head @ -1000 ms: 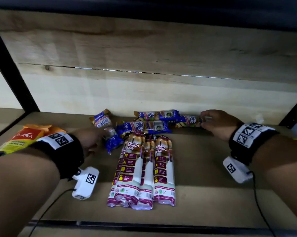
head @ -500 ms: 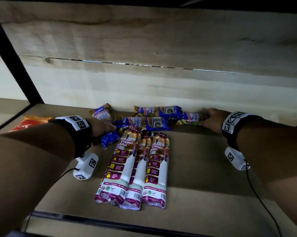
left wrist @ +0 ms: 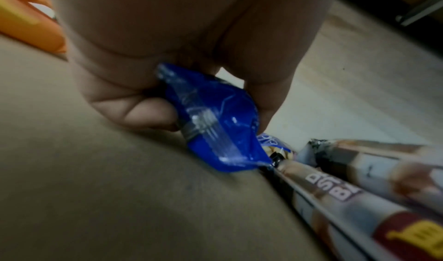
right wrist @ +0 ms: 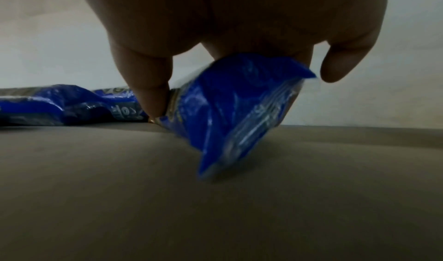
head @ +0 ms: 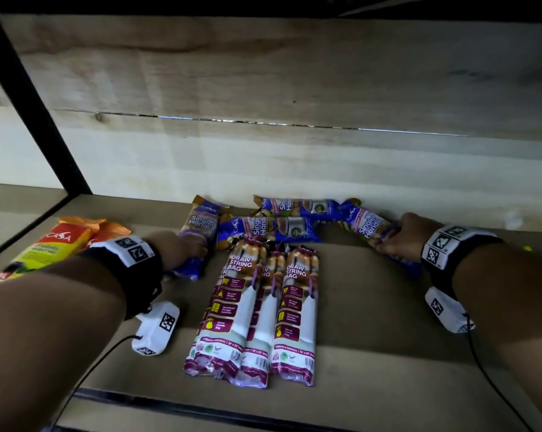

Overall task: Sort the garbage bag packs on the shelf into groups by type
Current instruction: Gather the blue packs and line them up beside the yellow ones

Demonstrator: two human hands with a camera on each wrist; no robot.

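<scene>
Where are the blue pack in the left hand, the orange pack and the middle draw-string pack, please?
blue pack [left wrist: 215, 121], left wrist view, crimped end.
orange pack [head: 61, 241], head view, red label.
middle draw-string pack [head: 258, 344], head view, pale lower body.

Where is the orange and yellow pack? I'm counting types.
In the head view the flat orange and yellow plastic pack lies at the shelf's far left, behind the left forearm, apart from the blue packs.

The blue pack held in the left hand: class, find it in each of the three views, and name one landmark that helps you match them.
Head: the blue pack lies left of centre, gripped by the left hand.
Left wrist: centre, its crimped end sticking out below the fingers.
Right wrist: not in it; the pack there is another one.
Shared landmark: the draw string packs, right of it in the head and left wrist views.
</scene>
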